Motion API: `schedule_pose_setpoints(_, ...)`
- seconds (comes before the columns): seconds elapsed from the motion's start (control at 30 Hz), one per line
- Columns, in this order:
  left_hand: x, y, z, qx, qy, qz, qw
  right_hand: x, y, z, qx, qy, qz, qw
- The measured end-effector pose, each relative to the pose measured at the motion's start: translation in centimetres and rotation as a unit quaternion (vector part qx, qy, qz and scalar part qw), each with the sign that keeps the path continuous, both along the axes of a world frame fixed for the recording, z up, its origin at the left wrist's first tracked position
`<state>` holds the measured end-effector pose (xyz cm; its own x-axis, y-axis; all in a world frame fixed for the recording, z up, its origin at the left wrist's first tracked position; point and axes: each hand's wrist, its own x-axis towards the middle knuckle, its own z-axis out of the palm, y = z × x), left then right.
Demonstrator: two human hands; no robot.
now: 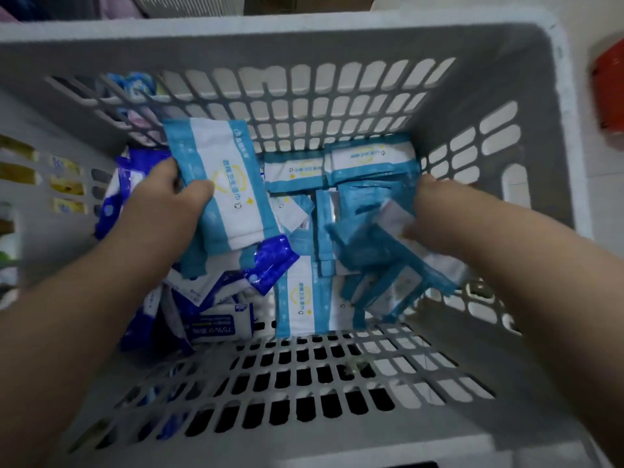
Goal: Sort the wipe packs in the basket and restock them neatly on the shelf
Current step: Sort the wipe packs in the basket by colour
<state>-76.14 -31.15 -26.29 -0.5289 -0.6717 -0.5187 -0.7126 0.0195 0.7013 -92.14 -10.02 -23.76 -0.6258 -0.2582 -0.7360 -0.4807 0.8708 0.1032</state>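
Both my arms reach down into a grey slotted basket [337, 38]. My left hand [169, 201] grips a light-blue and white wipe pack [223, 184], lifted and tilted above the pile. My right hand [435, 211] holds a small stack of light-blue packs [381, 261], blurred by motion. Several more light-blue packs [368, 160] lie flat along the far side and one [304, 298] at the middle. Dark-blue packs [216, 319] are heaped at the basket's left.
Through the basket's left wall, yellow and blue products [67, 184] on a shelf show dimly. A red object [607, 86] sits on the pale floor at the right. The basket's near wall [304, 383] fills the lower view.
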Motion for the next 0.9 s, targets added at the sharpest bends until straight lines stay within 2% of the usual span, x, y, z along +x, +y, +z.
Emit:
schedule_pose_setpoints(0.07,-0.5,1.3,-0.4,0.043,0.001,-0.012,0.999,0.7,0.8,0.0,0.062,0.022,0.033,0.997)
schedule_pose_setpoints(0.2,-1.8,5.3,-3.8,0.145,-0.027,-0.051,0.988,1.2,0.4,1.4,0.025,0.074,0.064,0.995)
schedule_pose_setpoints(0.27,-2.5,8.1,-5.4,0.194,-0.056,-0.129,0.971,1.0,0.3,1.7,-0.018,0.117,0.065,0.991)
schedule_pose_setpoints(0.37,-3.5,12.4,-7.0,0.227,-0.110,-0.336,0.908,0.9,0.5,1.2,-0.042,0.127,0.065,0.989)
schedule_pose_setpoints(0.4,-3.9,13.1,-7.2,0.199,-0.121,-0.372,0.898,0.9,0.6,0.8,-0.050,0.126,0.074,0.988)
schedule_pose_setpoints(0.5,-4.7,12.0,-7.7,0.024,-0.099,-0.401,0.910,1.1,0.5,-0.4,-0.083,0.110,0.107,0.985)
schedule_pose_setpoints(0.53,-4.4,10.9,-7.8,-0.040,-0.106,-0.429,0.896,1.3,0.4,-0.9,-0.096,0.091,0.110,0.985)
schedule_pose_setpoints(0.57,-3.8,9.6,-8.0,-0.108,-0.132,-0.478,0.861,1.6,0.2,-1.3,-0.111,0.066,0.106,0.986)
schedule_pose_setpoints(0.6,-2.8,8.3,-8.1,-0.182,-0.171,-0.542,0.803,2.0,-0.1,-1.9,-0.128,0.035,0.098,0.986)
schedule_pose_setpoints(0.67,-0.6,5.7,-8.6,-0.322,-0.217,-0.651,0.652,3.0,-0.9,-3.1,-0.165,-0.024,0.086,0.982)
schedule_pose_setpoints(0.7,0.6,4.7,-8.7,-0.364,-0.217,-0.677,0.602,3.5,-1.4,-3.8,-0.183,-0.047,0.084,0.978)
schedule_pose_setpoints(0.73,1.5,3.7,-8.6,-0.385,-0.217,-0.687,0.577,3.9,-1.9,-4.6,-0.198,-0.067,0.086,0.974)
schedule_pose_setpoints(0.83,3.4,1.5,-7.9,-0.399,-0.231,-0.686,0.563,4.6,-4.0,-6.8,-0.221,-0.104,0.114,0.963)
schedule_pose_setpoints(0.9,4.3,0.4,-7.8,-0.422,-0.206,-0.665,0.580,4.6,-5.9,-8.2,-0.248,-0.103,0.127,0.955)
